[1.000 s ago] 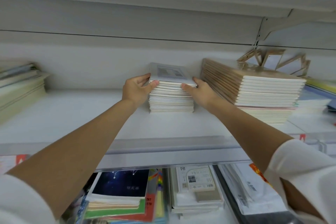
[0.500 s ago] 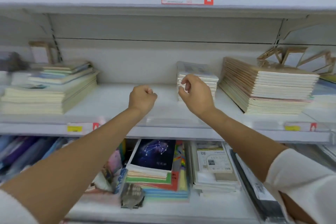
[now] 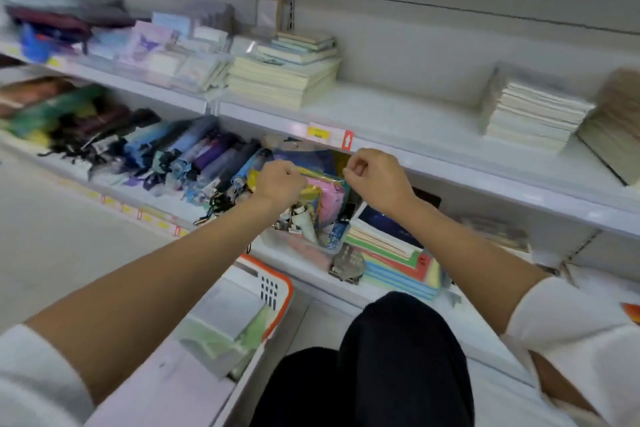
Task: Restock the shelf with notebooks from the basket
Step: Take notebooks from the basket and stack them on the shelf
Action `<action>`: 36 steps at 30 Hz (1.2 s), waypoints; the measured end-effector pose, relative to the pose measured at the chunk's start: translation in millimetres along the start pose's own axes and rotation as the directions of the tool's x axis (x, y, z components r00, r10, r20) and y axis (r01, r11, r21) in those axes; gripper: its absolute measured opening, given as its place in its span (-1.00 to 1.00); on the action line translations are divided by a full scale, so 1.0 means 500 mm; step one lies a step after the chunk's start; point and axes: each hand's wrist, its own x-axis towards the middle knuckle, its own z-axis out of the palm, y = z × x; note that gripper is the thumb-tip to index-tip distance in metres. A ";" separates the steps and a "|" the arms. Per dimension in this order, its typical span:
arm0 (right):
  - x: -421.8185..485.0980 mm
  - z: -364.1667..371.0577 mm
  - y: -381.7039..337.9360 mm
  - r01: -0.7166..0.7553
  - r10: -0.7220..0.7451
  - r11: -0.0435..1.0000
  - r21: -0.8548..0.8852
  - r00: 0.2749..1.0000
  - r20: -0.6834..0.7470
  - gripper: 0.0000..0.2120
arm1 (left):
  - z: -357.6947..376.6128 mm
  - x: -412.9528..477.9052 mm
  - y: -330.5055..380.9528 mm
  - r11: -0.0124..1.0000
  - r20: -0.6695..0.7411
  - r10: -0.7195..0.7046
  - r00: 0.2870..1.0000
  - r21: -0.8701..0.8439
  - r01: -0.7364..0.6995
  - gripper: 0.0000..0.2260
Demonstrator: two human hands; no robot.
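Your left hand (image 3: pixel 280 184) is curled into a loose fist and has hold of nothing; your right hand (image 3: pixel 375 180) is curled much the same, thumb against forefinger, and as far as the blur allows it looks empty too; both hang in the air just in front of the yellow-and-red price label (image 3: pixel 329 134) on the shelf lip.

From there the white plastic basket with the orange rim (image 3: pixel 282 291) lies below and toward you, on your left side, just beside your dark-trousered knee (image 3: pixel 398 357); its long axis seems to run diagonally, from the near left to the far right; the flat grey and green notebooks (image 3: pixel 225 326) lie inside it, too blurred to count.

Your left hand is the nearer one, nearly straight above the basket's far corner; your right hand would have to cross over the knee; so the reach probably goes down and back, left hand leading.

Behind your hands the white metal shelf (image 3: pixel 398 114) has bare board between the broad cream stack of notebooks (image 3: pixel 284 76) and the small pale stack (image 3: pixel 530 114) to the right.
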 end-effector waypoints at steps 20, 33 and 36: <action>-0.201 0.540 -0.081 -0.159 0.062 0.985 0.073 0.707 0.705 -0.94 | -0.243 -0.228 -0.573 0.609 -0.153 -0.793 0.590 -0.235 0.757 -0.86; -0.255 0.687 -0.062 -0.166 0.161 0.982 -0.092 0.473 0.867 -0.66 | -0.226 -0.318 -0.702 0.413 -0.055 -0.901 0.430 -0.408 0.814 -0.80; -0.254 0.714 -0.053 -0.157 0.188 0.979 -0.127 0.479 0.858 -0.52 | -0.199 -0.304 -0.693 0.444 0.013 -0.870 0.492 -0.413 0.795 -0.94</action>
